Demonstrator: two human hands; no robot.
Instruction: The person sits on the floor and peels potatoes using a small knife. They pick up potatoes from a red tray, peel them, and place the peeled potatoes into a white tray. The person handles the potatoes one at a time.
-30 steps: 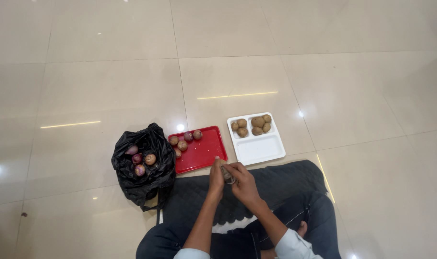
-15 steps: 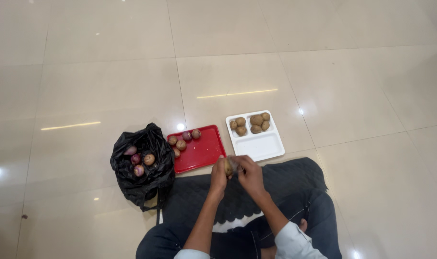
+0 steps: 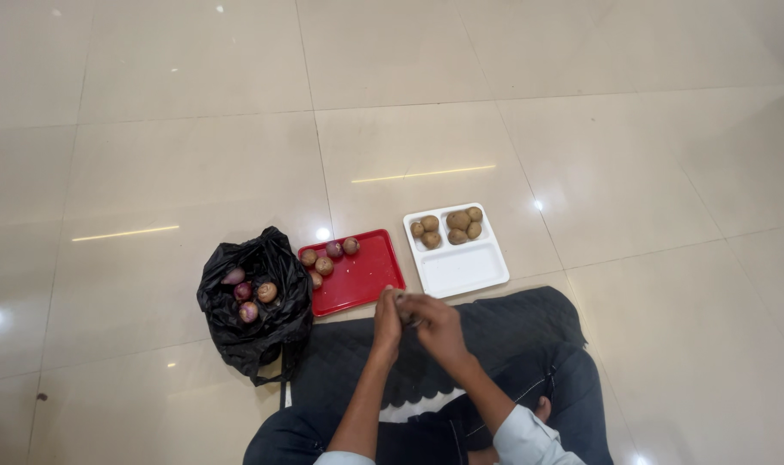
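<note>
two trays [image 3: 358, 277] lying ahead on floor, black bag [image 3: 254, 297] of onions sitting left, left hand [image 3: 387, 319] and right hand [image 3: 432, 323] curling tight around small brown item [image 3: 401, 297], item mostly hidden, sitting between fingertips above dark mat [image 3: 495, 323]

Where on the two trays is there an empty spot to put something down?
The white tray has its big near compartment bare; its two far compartments are full of brown potatoes. The red tray is bare across its near and right part; onions crowd its far-left corner, beside the black bag.
</note>
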